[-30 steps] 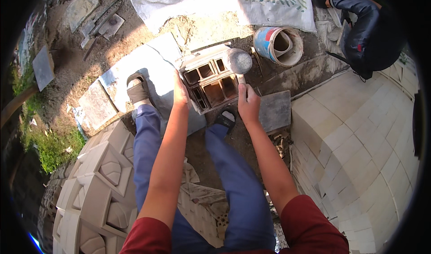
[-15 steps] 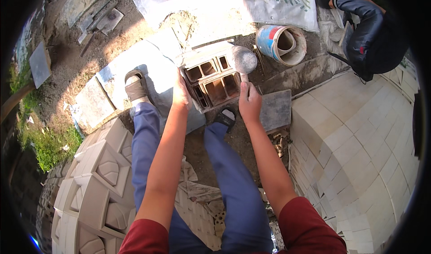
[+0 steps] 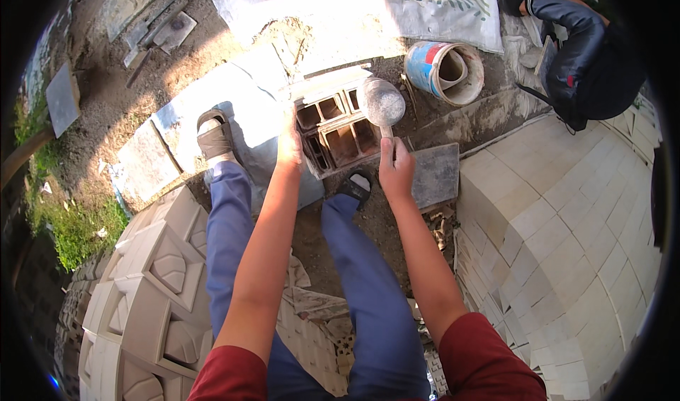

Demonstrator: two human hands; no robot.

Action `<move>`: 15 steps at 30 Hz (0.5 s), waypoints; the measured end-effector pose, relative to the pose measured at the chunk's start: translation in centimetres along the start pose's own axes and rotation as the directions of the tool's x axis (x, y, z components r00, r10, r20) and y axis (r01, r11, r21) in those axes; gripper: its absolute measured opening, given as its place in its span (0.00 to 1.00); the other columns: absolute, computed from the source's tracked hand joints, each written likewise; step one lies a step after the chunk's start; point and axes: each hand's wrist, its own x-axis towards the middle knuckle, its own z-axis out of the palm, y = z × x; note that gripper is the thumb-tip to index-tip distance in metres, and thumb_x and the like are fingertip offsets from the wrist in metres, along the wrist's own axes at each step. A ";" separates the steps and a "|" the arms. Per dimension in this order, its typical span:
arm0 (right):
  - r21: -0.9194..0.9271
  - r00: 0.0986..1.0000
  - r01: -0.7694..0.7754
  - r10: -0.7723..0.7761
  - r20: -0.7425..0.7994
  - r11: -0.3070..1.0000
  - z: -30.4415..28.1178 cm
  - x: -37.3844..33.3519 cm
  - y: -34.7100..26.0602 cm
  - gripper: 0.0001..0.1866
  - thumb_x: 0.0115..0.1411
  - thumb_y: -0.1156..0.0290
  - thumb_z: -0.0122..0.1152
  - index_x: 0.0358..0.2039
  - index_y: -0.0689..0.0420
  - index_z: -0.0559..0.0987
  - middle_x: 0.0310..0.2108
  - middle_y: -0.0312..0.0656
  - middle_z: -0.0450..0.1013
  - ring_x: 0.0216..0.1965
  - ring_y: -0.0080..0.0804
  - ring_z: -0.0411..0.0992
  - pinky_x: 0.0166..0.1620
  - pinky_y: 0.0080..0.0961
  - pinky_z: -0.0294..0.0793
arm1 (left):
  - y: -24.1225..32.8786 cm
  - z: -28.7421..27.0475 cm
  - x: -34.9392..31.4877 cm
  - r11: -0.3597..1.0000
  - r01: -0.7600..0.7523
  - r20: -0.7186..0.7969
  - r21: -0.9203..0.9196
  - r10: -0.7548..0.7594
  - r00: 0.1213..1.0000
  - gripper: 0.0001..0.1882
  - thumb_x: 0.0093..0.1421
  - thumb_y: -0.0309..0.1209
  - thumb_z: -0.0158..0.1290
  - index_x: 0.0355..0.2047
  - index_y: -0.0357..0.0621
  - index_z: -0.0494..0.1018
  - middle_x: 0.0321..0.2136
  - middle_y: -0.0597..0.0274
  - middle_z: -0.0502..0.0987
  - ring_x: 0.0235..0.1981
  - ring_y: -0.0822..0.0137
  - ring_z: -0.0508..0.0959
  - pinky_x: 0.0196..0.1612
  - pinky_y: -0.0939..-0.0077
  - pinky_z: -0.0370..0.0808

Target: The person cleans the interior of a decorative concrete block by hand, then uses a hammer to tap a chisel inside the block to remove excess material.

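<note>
A person in dark red sleeves and blue trousers holds a round-headed grey ladle by a rust-brown rectangular metal frame, which is divided into open compartments and sits just ahead of the right foot in its dark sandal. The right hand has its grip closed around the ladle's handle; the left hand lies along the frame's left side, its fingers partly hidden, so whether that grip pinches the edge cannot be told. The ladle's head covers the frame's upper right corner. Near it, a tilted blue-and-white bucket with a red patch stands on the dirt, and a flat grey square slab lies beyond the right hand. Pale tiles crowd the right side, moulded cream blocks the lower left. Another person in dark clothing occupies the upper right, beside a white sack sheet.
</note>
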 end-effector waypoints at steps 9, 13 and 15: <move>-0.041 0.998 -0.006 0.004 -0.069 0.999 0.2 -2.2 1.6 0.22 0.71 0.53 0.53 0.33 0.61 0.78 0.24 0.55 0.75 0.29 0.60 0.75 0.32 0.43 0.72 | 0.4 1.7 -1.3 0.998 -0.060 -0.051 0.028 0.061 0.997 0.37 0.68 0.48 0.55 0.71 0.44 0.58 0.70 0.61 0.62 0.70 0.66 0.59 0.70 0.69 0.53; 0.026 0.992 0.042 -0.039 -0.123 0.999 -0.3 -2.5 2.2 0.21 0.71 0.53 0.52 0.35 0.60 0.79 0.26 0.57 0.76 0.31 0.61 0.76 0.33 0.45 0.73 | 0.9 3.6 -2.5 0.995 -0.048 -0.110 0.088 0.057 0.992 0.37 0.69 0.48 0.55 0.71 0.44 0.58 0.69 0.61 0.62 0.69 0.65 0.60 0.70 0.69 0.54; -0.171 0.998 -0.064 0.061 -0.020 0.983 0.2 -1.9 2.2 0.22 0.71 0.52 0.52 0.37 0.60 0.80 0.27 0.57 0.76 0.31 0.61 0.76 0.34 0.45 0.73 | 1.2 3.8 -2.8 0.987 -0.073 -0.122 0.146 0.091 0.988 0.37 0.69 0.48 0.54 0.71 0.43 0.58 0.69 0.61 0.62 0.69 0.65 0.60 0.70 0.70 0.54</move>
